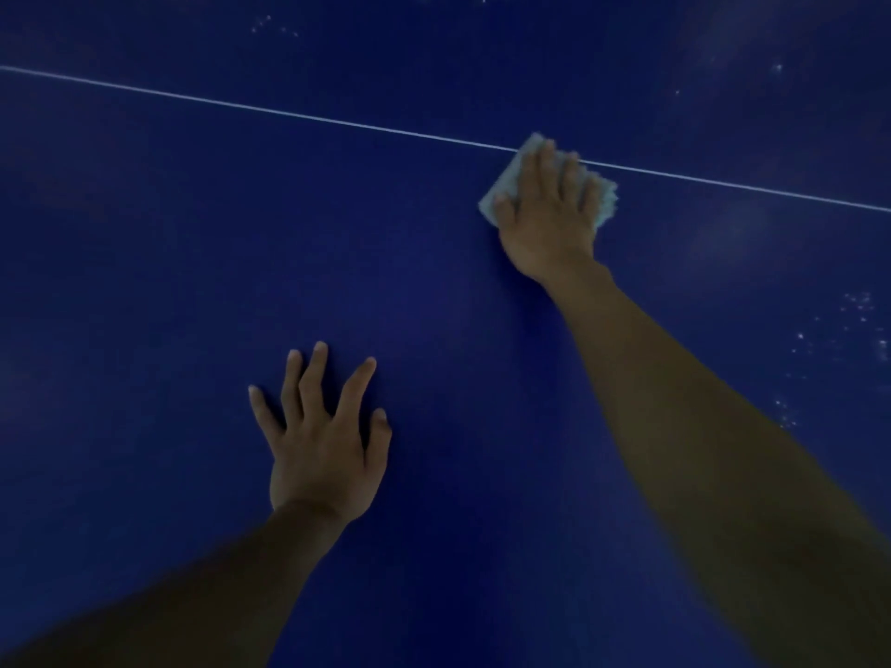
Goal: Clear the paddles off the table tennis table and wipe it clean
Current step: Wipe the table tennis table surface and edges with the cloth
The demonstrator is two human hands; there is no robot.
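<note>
The dark blue table tennis table (193, 262) fills the whole view. My right hand (549, 219) lies flat with straight fingers on a pale folded cloth (506, 185) and presses it onto the table, right over the thin white centre line (289, 115). The cloth shows around my fingers and is slightly blurred. My left hand (323, 441) rests on the bare table nearer to me, fingers spread and empty. No paddle is in view.
Small white specks dot the table at the right (858, 320), lower right (786, 412) and along the far edge (275, 26). The white line runs slanting from upper left to right.
</note>
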